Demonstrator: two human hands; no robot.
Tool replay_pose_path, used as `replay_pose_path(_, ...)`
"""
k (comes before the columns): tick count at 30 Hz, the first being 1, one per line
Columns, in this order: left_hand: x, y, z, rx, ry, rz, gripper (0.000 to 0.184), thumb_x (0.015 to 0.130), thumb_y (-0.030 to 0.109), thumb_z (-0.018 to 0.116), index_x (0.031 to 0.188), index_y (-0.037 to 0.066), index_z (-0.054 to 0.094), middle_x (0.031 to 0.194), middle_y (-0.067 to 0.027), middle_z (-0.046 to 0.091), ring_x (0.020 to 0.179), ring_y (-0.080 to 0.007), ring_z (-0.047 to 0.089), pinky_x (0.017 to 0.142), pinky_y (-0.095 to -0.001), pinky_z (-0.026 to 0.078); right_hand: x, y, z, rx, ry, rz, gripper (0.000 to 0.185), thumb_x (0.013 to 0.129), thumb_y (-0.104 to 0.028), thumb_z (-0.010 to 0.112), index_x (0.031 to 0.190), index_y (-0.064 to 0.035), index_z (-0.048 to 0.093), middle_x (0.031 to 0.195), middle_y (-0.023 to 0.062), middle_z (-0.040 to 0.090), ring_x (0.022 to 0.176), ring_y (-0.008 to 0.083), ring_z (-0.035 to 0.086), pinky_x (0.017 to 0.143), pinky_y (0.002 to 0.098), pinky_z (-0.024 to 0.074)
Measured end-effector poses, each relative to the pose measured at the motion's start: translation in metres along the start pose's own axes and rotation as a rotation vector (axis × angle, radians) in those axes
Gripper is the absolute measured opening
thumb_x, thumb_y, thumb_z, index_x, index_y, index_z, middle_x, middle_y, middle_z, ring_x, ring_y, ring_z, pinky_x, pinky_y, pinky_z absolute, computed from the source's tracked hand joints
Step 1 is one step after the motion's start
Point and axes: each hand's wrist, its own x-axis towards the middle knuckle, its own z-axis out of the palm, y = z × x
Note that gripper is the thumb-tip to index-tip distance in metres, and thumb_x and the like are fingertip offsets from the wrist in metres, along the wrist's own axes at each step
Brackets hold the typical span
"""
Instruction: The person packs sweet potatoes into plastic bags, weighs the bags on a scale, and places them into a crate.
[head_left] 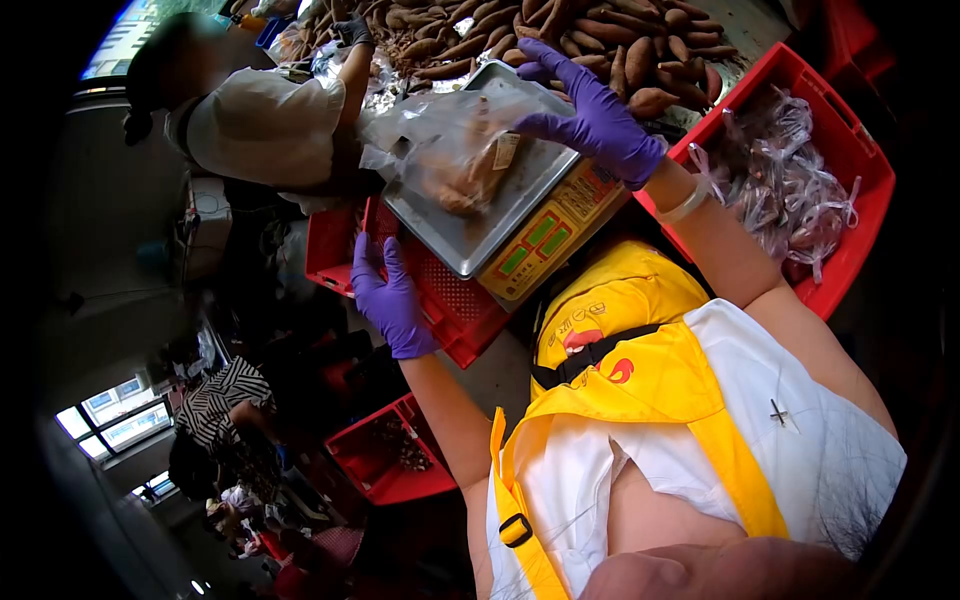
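On the metal pan (455,245) of a yellow digital scale (560,225) lies a clear plastic bag (410,125) with sweet potatoes (462,188) inside and a white label on it. My right hand (600,118), in a purple glove, is at the pan's right side with fingers spread. Its thumb tip is close to the bag; whether they touch I cannot tell. My left hand (392,300), gloved in purple too, hovers off the pan's left corner, over a red crate (465,310), fingers apart and holding nothing.
Loose sweet potatoes (610,45) are heaped behind the scale. At the right stands a red crate (858,205) of filled, tied plastic bags (780,170). A co-worker (265,125) stands at the left, one dark-gloved hand by the heap. Another red crate (385,470) sits lower left.
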Motion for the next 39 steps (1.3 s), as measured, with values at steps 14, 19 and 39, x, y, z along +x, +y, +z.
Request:
replay_pose_path(14,0.111,-0.02,0.111,0.852,-0.063,-0.075,0.089,0.073,0.047,0.069,0.139,-0.001,0.033,0.129,-0.0255,0.05,0.113,-0.0396,0.053,0.096,-0.0454,0.043,0.055,0.036,0.081,-0.43,-0.084,0.016,0.029,0.085,-0.032,0.058,0.084,-0.0046,0.067,0.076,0.0159,0.066,0.073,0.0351,0.063,0.072,0.0433,0.0472)
replay_pose_path(19,0.122,-0.068,0.09,0.576,-0.091,-0.083,0.03,0.082,0.03,0.06,0.082,0.001,0.07,0.088,-0.0223,0.068,0.079,-0.0385,0.065,0.071,-0.0451,0.051,0.024,0.029,0.037,0.456,-0.024,0.318,0.018,0.091,-0.014,0.062,0.101,0.0005,0.067,0.093,0.0077,0.07,0.089,0.0125,0.063,0.082,0.0263,0.0489)
replay_pose_path(39,0.065,0.111,0.046,-1.092,-0.658,-0.083,0.031,0.09,0.018,0.049,0.104,-0.007,0.061,0.093,-0.0153,0.063,0.085,-0.0228,0.058,0.081,-0.0325,0.045,-0.05,-0.021,-0.037,0.541,0.008,0.533,0.016,0.09,-0.012,0.063,0.101,-0.001,0.066,0.089,0.0034,0.067,0.077,0.009,0.062,0.073,0.0228,0.0501)
